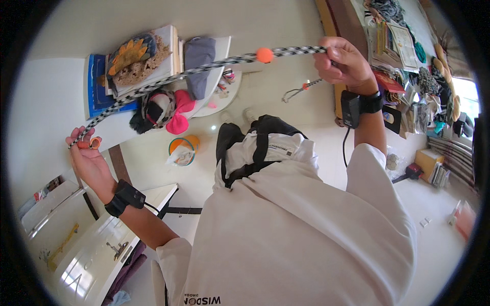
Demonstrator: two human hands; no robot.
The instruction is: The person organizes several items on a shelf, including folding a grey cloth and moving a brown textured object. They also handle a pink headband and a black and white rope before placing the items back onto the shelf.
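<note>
A black-and-white braided cord stretches between my raised hands in a slight upward arc. My left hand grips one end of it at far left, with an orange ring-shaped piece by the fingers. Whether that piece is fixed to the cord I cannot tell. At upper right my right hand pinches the cord between thumb and fingers. An orange ball sits on the cord a little left of that hand. Below the right hand hangs a looped cord tail carrying a small orange bead.
Behind the cord, a white shelf bears books, a grey cloth and a pink-bowed bag. An orange bin stands on the floor. A white sink counter is at lower left. Books and clutter crowd the right side.
</note>
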